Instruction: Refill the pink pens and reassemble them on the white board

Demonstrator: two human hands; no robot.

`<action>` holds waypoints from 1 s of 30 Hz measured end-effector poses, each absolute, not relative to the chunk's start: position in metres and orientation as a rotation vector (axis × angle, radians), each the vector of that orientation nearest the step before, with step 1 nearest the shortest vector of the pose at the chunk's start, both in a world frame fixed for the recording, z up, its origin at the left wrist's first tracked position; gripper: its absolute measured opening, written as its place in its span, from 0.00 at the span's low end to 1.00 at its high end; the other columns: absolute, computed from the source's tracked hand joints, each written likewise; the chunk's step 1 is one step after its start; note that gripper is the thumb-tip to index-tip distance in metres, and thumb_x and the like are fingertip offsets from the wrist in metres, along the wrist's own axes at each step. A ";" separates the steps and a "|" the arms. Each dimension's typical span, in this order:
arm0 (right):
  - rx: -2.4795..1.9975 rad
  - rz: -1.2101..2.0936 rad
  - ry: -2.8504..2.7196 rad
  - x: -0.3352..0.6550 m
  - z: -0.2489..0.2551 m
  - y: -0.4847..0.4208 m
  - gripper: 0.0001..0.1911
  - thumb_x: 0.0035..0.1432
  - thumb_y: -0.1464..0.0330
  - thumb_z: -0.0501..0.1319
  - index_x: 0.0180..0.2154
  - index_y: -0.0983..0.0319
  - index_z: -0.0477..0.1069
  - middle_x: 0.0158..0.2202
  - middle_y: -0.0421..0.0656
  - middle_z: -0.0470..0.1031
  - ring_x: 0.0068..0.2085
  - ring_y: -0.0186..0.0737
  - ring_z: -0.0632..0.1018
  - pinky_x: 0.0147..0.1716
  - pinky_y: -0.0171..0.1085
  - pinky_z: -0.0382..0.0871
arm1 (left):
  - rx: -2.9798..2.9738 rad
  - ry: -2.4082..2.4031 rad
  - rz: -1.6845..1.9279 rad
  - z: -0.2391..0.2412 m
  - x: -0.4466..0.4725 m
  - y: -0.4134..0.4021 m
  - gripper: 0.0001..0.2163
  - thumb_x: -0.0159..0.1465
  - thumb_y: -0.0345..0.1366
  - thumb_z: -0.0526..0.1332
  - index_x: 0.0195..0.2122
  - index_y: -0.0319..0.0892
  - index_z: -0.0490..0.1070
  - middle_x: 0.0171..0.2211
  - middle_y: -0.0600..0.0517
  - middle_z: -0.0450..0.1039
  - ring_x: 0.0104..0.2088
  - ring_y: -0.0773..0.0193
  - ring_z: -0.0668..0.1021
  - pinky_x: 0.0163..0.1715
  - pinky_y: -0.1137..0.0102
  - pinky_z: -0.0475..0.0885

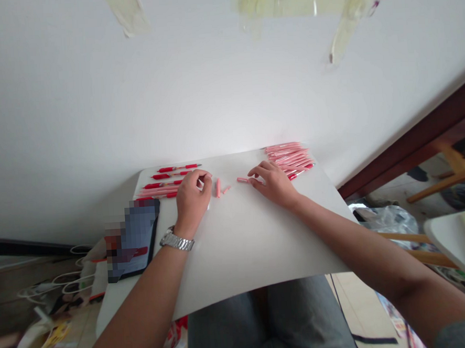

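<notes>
My left hand (194,195) is closed in a pinch above the table, beside several red pens (169,175). Whatever lies between its fingertips is too small or hidden to make out. My right hand (273,184) has its thumb and fingers bent round a short pink pen part (243,179), whose end sticks out to the left. Between the hands lie an upright-pointing pink pen barrel piece (218,188) and a smaller pink piece (226,189). Close beyond my right hand is a pile of pink pens (286,154), with a red pen (301,172) at its near side.
The white table (237,247) stands against a white wall (211,81) with tape on it. A tablet or phone with a dark screen (138,243) lies at the left edge. Cables and a cup (35,338) are on the floor side at left; a wooden chair (449,174) is at right.
</notes>
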State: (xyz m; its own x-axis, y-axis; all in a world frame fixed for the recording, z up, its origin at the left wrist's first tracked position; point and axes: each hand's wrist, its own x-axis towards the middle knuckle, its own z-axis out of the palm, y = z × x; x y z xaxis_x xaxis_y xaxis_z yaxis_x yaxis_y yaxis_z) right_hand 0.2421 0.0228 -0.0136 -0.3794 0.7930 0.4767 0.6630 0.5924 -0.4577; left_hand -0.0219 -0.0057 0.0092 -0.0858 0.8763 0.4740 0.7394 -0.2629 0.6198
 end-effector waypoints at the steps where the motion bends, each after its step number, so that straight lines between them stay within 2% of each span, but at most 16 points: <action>1: -1.150 0.250 -2.154 0.242 -0.014 0.023 0.05 0.69 0.69 0.65 0.46 0.57 0.79 0.43 0.47 0.78 0.45 0.48 0.76 0.49 0.46 0.70 | 2.024 1.805 1.270 0.009 -0.022 -0.006 0.06 0.70 0.35 0.59 0.38 0.46 0.75 0.38 0.51 0.79 0.36 0.59 0.76 0.42 0.63 0.70; 15: -1.095 0.201 -2.209 0.239 -0.015 0.021 0.07 0.69 0.68 0.67 0.48 0.57 0.79 0.44 0.47 0.77 0.44 0.48 0.75 0.49 0.46 0.70 | 2.240 1.883 1.107 0.002 -0.029 -0.004 0.05 0.69 0.34 0.60 0.42 0.45 0.76 0.41 0.47 0.76 0.44 0.53 0.77 0.53 0.57 0.71; 22: -0.985 0.227 -2.273 0.236 -0.010 0.015 0.10 0.68 0.69 0.67 0.51 0.58 0.79 0.45 0.47 0.78 0.44 0.48 0.73 0.46 0.45 0.71 | 2.318 1.817 1.062 0.001 -0.027 -0.004 0.05 0.69 0.34 0.62 0.43 0.45 0.78 0.43 0.46 0.74 0.47 0.49 0.76 0.54 0.54 0.71; 30: -0.931 0.251 -2.266 0.234 -0.011 0.014 0.08 0.68 0.68 0.67 0.48 0.58 0.80 0.44 0.46 0.77 0.42 0.46 0.73 0.46 0.45 0.71 | 2.501 1.650 0.939 0.008 -0.019 -0.012 0.04 0.69 0.37 0.65 0.43 0.46 0.77 0.46 0.47 0.72 0.47 0.51 0.74 0.53 0.55 0.71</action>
